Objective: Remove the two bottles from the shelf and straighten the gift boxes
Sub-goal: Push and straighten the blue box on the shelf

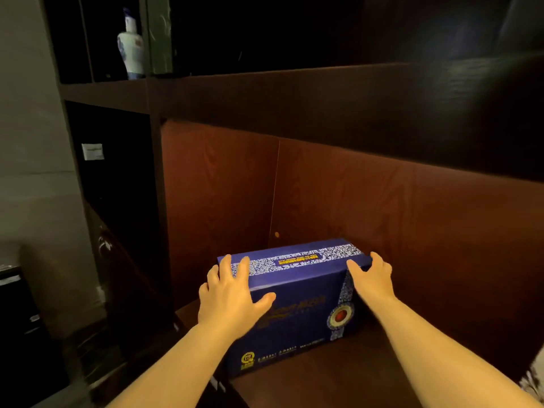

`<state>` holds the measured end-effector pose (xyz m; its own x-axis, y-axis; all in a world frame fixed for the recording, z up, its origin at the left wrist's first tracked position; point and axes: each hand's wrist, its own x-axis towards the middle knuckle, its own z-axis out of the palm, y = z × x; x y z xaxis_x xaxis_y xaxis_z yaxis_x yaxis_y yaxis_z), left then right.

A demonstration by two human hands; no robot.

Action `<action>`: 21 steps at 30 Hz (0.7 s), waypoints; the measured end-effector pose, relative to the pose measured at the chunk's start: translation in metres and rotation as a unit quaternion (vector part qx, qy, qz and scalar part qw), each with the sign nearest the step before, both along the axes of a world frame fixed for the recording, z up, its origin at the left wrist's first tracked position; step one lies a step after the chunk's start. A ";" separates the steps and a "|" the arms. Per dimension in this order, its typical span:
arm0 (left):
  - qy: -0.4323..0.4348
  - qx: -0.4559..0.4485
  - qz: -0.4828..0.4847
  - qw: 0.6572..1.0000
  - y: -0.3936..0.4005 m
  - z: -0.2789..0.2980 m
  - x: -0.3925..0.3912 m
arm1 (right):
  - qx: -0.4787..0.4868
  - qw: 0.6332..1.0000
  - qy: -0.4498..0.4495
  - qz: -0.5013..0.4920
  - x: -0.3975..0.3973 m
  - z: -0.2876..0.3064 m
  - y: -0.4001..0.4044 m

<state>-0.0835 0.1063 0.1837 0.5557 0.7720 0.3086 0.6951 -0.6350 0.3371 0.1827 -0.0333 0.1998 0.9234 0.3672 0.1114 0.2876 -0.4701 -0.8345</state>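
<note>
Steadying the box: in the head view both hands are laid on a blue gift box (pixel 297 295) that stands in a lower shelf compartment (pixel 382 219) with reddish wood walls.
Left hand (pixel 229 298): it lies on the box's near-left top corner, fingers (pixel 226 265) spread over the top edge and thumb pressed flat on the front face; spread and pressing, not closed round anything.
Right hand (pixel 372 279): it cups the box's right end, fingertips hooked over the far top corner, thumb on the front; a loose hold on that end.
Box position: it stands on a long edge, near the front of the shelf board, turned a little so that its right end sits farther back than its left.
Handling, as a judgement: stiff printed card, probably smooth and a bit slippery; the weight cannot be told, since the lid is shut and the contents are hidden. The two ends, palms opposed, look the best place to hold it for squaring up.
Bottle: a white-and-blue ceramic bottle (pixel 131 45) stands upright in an upper-left compartment, far from the hands; likely fragile and best taken round the body.
Second bottle: none shows.
Other compartments: dark; what they hold cannot be told.
</note>
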 end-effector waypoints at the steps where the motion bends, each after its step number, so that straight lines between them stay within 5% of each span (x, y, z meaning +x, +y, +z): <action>1: -0.013 -0.021 -0.006 1.000 0.003 -0.003 0.003 | 0.007 1.000 0.017 -0.004 0.006 0.001 0.007; 6: -0.083 -0.068 -0.064 0.992 0.015 -0.006 0.011 | 0.080 0.993 0.070 -0.044 0.017 -0.001 0.029; 21: -0.016 -0.008 -0.220 0.975 0.082 0.001 0.020 | 0.101 0.973 0.025 -0.207 -0.070 -0.014 -0.039</action>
